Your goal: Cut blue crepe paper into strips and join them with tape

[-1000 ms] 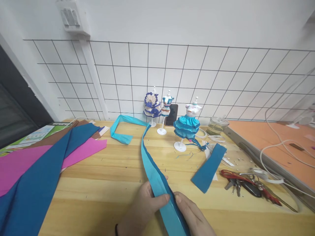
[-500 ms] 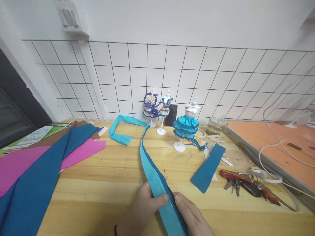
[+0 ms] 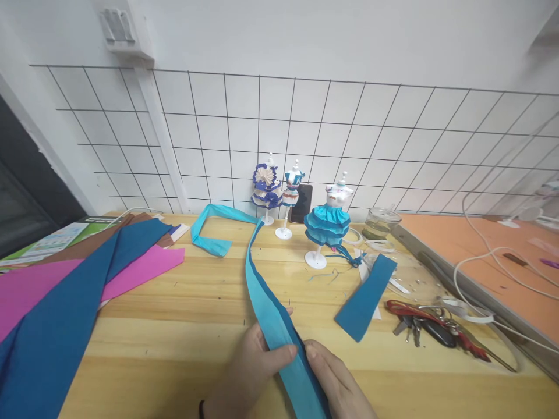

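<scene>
A long strip of turquoise crepe paper [image 3: 267, 302] with a dark blue edge runs from the back of the table towards me. My left hand [image 3: 257, 361] is closed on it, thumb on top and fingers underneath. My right hand [image 3: 334, 378] pinches the dark blue edge just to the right of the left thumb. Beyond the hands, the strip's far part bends round and lies on the table. A small dress form [image 3: 328, 224] in a layered turquoise skirt stands behind, with two more dressed miniature forms [image 3: 267, 189] further back.
Blue [image 3: 74, 314] and pink [image 3: 148, 270] crepe sheets lie at the left. To the right are a dark blue paper piece [image 3: 367, 297], a key bunch [image 3: 437, 329] and a glass jar [image 3: 381, 221]. A phone [image 3: 302, 203] leans on the tiled wall.
The whole view has shifted slightly to the left. Both hands keep their hold on the strip, with hardly any movement along it.
</scene>
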A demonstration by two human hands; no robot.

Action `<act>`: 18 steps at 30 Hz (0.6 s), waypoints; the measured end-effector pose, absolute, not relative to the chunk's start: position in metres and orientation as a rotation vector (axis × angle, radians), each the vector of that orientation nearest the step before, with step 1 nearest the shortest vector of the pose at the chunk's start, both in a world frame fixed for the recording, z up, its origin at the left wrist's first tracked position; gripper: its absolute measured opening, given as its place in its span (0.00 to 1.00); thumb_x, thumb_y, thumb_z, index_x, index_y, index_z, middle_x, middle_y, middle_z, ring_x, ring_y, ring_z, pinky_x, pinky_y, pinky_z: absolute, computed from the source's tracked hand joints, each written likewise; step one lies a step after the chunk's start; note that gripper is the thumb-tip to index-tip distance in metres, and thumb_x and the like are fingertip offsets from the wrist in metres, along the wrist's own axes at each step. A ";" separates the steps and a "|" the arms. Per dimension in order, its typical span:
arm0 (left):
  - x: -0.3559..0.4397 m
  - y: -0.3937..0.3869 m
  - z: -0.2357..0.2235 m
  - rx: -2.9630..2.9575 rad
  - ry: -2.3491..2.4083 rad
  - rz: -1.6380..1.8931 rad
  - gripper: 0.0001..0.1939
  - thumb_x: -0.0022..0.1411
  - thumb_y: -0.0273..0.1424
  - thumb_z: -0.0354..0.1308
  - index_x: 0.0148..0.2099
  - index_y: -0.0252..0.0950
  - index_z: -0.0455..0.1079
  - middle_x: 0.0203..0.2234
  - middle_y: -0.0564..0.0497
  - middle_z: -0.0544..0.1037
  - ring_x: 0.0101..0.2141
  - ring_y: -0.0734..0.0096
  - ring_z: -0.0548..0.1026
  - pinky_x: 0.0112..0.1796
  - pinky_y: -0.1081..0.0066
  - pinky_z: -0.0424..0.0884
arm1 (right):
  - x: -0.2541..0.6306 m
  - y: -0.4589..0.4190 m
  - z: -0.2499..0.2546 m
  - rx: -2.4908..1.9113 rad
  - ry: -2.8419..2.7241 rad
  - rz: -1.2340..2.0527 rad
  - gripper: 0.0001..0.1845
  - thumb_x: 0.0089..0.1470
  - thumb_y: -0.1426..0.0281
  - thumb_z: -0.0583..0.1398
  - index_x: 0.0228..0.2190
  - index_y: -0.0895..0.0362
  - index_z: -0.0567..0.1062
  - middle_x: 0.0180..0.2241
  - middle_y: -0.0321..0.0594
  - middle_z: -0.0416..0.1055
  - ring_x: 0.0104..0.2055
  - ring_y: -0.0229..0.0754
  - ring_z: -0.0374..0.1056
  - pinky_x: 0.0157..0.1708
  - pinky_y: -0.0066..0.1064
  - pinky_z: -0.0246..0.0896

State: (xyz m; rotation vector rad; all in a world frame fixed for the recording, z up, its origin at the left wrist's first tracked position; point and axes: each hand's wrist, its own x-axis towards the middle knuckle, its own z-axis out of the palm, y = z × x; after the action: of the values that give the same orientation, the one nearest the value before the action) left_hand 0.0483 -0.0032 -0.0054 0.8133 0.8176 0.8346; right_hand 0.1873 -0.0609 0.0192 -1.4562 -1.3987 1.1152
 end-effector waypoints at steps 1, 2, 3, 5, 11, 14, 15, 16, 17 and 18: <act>0.048 -0.003 -0.005 0.814 0.822 0.833 0.30 0.38 0.33 0.70 0.47 0.36 0.67 0.28 0.54 0.76 0.29 0.73 0.70 0.33 0.73 0.66 | 0.187 -0.060 0.019 -1.459 -1.390 1.124 0.27 0.55 0.50 0.45 0.31 0.54 0.73 0.30 0.40 0.73 0.36 0.43 0.68 0.39 0.28 0.63; 0.048 -0.004 -0.004 0.812 0.826 0.834 0.30 0.38 0.33 0.70 0.47 0.36 0.67 0.27 0.54 0.76 0.29 0.73 0.70 0.33 0.73 0.66 | 0.187 -0.059 0.017 -1.463 -1.385 1.132 0.28 0.56 0.50 0.43 0.31 0.54 0.73 0.29 0.40 0.73 0.35 0.43 0.68 0.38 0.28 0.63; 0.049 -0.004 -0.002 0.810 0.829 0.834 0.30 0.38 0.33 0.70 0.47 0.36 0.67 0.27 0.54 0.76 0.29 0.72 0.70 0.33 0.73 0.66 | 0.187 -0.058 0.016 -1.467 -1.385 1.141 0.29 0.56 0.49 0.42 0.30 0.54 0.74 0.29 0.40 0.73 0.34 0.43 0.68 0.37 0.28 0.63; 0.049 -0.004 -0.001 0.809 0.829 0.835 0.30 0.38 0.33 0.70 0.47 0.36 0.68 0.27 0.54 0.76 0.29 0.72 0.70 0.34 0.73 0.66 | 0.187 -0.057 0.014 -1.473 -1.400 1.165 0.30 0.55 0.47 0.42 0.29 0.54 0.73 0.28 0.40 0.72 0.33 0.43 0.68 0.35 0.29 0.64; 0.050 -0.004 0.001 0.828 0.813 0.851 0.29 0.38 0.33 0.70 0.45 0.36 0.68 0.27 0.54 0.77 0.30 0.72 0.71 0.34 0.73 0.66 | 0.187 -0.057 0.014 -1.481 -1.407 1.115 0.28 0.50 0.43 0.47 0.27 0.53 0.72 0.27 0.39 0.72 0.31 0.42 0.67 0.34 0.28 0.64; 0.050 -0.004 0.001 0.823 0.820 0.854 0.29 0.37 0.33 0.70 0.45 0.36 0.69 0.28 0.54 0.77 0.30 0.71 0.71 0.34 0.73 0.66 | 0.185 -0.058 0.016 -1.452 -1.413 1.090 0.29 0.49 0.43 0.48 0.27 0.53 0.72 0.27 0.39 0.72 0.31 0.43 0.67 0.34 0.29 0.64; 0.050 -0.004 0.001 0.821 0.822 0.852 0.30 0.37 0.33 0.70 0.46 0.36 0.68 0.28 0.54 0.77 0.30 0.71 0.71 0.34 0.73 0.66 | 0.185 -0.058 0.016 -1.445 -1.407 1.092 0.29 0.49 0.43 0.47 0.27 0.53 0.72 0.27 0.39 0.72 0.30 0.42 0.67 0.33 0.28 0.64; 0.049 -0.004 0.001 0.821 0.822 0.847 0.30 0.38 0.33 0.70 0.46 0.36 0.68 0.28 0.54 0.77 0.30 0.72 0.71 0.34 0.73 0.66 | 0.185 -0.058 0.016 -1.438 -1.396 1.100 0.29 0.50 0.43 0.47 0.26 0.53 0.72 0.26 0.39 0.72 0.30 0.42 0.66 0.32 0.28 0.64; 0.049 -0.004 0.001 0.823 0.820 0.844 0.30 0.39 0.33 0.70 0.47 0.36 0.68 0.28 0.54 0.77 0.30 0.72 0.71 0.35 0.73 0.66 | 0.185 -0.057 0.016 -1.434 -1.380 1.110 0.29 0.50 0.44 0.46 0.26 0.53 0.72 0.25 0.38 0.71 0.29 0.41 0.66 0.32 0.28 0.64; 0.049 -0.004 0.000 0.825 0.816 0.843 0.30 0.39 0.33 0.69 0.47 0.37 0.67 0.28 0.54 0.77 0.31 0.72 0.71 0.35 0.73 0.66 | 0.184 -0.057 0.015 -1.431 -1.362 1.122 0.29 0.51 0.44 0.46 0.25 0.54 0.72 0.25 0.38 0.71 0.28 0.41 0.66 0.31 0.27 0.64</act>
State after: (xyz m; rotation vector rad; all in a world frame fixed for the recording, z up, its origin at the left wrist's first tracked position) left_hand 0.0487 -0.0043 -0.0001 0.8253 0.8160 0.8431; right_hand 0.1844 -0.0568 0.0151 -1.4308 -1.3623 1.1218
